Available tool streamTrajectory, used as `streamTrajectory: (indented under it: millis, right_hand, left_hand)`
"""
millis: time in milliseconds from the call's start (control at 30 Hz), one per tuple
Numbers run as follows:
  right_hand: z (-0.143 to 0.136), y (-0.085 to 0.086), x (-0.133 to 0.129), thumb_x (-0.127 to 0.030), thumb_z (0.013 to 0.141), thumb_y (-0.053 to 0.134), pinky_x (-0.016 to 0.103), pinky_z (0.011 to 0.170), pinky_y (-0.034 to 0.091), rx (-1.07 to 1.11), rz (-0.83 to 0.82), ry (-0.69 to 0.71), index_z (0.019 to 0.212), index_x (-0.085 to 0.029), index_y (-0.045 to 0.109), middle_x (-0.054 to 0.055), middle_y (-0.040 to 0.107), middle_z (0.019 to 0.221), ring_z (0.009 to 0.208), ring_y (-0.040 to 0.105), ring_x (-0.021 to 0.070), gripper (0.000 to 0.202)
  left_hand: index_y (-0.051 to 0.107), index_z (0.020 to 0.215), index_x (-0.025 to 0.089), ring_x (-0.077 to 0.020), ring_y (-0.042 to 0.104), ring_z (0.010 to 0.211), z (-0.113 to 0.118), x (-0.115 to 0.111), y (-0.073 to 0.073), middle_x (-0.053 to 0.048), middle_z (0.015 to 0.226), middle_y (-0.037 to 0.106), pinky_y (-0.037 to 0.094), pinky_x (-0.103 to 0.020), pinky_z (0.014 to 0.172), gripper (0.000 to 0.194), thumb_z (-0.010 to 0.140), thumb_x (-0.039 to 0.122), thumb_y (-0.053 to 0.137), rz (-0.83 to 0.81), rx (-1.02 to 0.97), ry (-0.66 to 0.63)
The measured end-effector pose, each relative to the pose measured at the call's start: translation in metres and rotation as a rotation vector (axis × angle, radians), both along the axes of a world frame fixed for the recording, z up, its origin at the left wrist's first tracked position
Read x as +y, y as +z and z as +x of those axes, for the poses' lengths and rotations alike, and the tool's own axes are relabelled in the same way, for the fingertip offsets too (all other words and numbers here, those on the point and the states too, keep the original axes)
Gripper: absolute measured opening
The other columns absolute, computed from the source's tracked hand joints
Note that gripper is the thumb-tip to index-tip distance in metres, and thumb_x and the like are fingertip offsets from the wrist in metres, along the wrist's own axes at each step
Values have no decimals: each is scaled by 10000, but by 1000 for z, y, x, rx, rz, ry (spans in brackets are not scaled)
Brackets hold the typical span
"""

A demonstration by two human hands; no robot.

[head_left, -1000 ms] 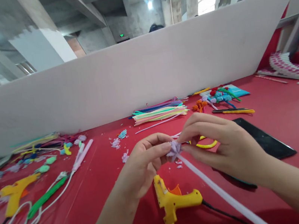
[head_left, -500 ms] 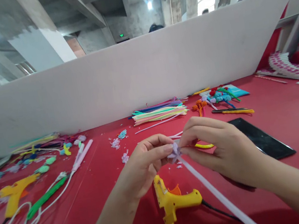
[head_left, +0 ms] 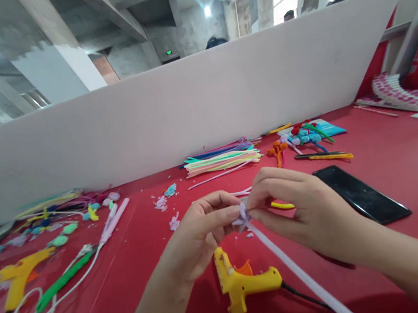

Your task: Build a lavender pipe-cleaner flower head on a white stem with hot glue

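Between both hands, near the middle of the view, is a small pale purple fuzzy piece, with a long pale purple strip running from it down to the lower right. The thumb and fingers of my left hand pinch its left side. On its right side, my right hand grips it between thumb and fingertips. A yellow glue gun lies on the red table just below the hands, its black cord trailing right.
Bundled pipe cleaners lie by the white partition. A black phone rests at right. Coloured pom-pom pieces are behind it. At left are another yellow glue gun, a green tool and cables.
The view has shifted slightly. Both hands still hold the purple piece, whose upper part now shows a small loop shape between the fingertips.
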State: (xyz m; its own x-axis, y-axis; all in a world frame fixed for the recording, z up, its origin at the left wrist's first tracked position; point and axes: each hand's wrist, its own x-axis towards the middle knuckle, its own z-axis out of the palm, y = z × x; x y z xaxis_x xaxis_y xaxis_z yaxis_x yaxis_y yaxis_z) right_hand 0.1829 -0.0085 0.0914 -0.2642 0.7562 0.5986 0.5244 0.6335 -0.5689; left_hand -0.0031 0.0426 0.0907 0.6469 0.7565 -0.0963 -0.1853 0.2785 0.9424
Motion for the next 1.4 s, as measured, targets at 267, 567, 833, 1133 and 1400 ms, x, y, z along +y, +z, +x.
streamTrajectory:
  millis: [267,567,833,1133,1400]
  right_hand:
    - [7,10,1,-172,851,590,221,642,438,115,-94,18,849,-197,627,-2,607,795,721,542,105,45]
    - [7,6,12,-226,795,629,211,544,394,271,-288,-87,729,-201,520,-37,536,669,603,484,97,130]
    - [9,-12,22,-365,821,577,227,508,349,241,-378,-43,706,-183,574,-25,528,606,550,460,104,215]
    - [-12,-44,16,-256,836,536,219,531,371,120,-333,-78,814,-191,606,-24,587,663,573,503,108,99]
    - [-30,-41,10,-183,837,581,231,617,419,28,-174,18,890,-198,627,9,632,792,684,547,119,72]
  left_hand:
    - [694,827,92,-91,600,680,3,2,-2,-36,743,649,514,-185,661,82,763,114,648,-87,-104,-38]
    - [708,866,98,-119,653,700,1,11,-5,-68,798,706,545,-207,690,153,740,79,623,-108,-115,30]
    - [714,840,105,-157,702,762,-12,15,-15,-92,814,736,553,-234,759,126,778,90,606,-156,-166,76]
    - [709,921,127,-130,679,750,-31,-1,-33,-65,850,720,541,-213,735,182,780,62,614,-119,-93,191]
    - [714,858,125,-110,642,722,-33,-10,-55,-37,805,694,520,-218,722,131,729,140,716,-116,-44,165]
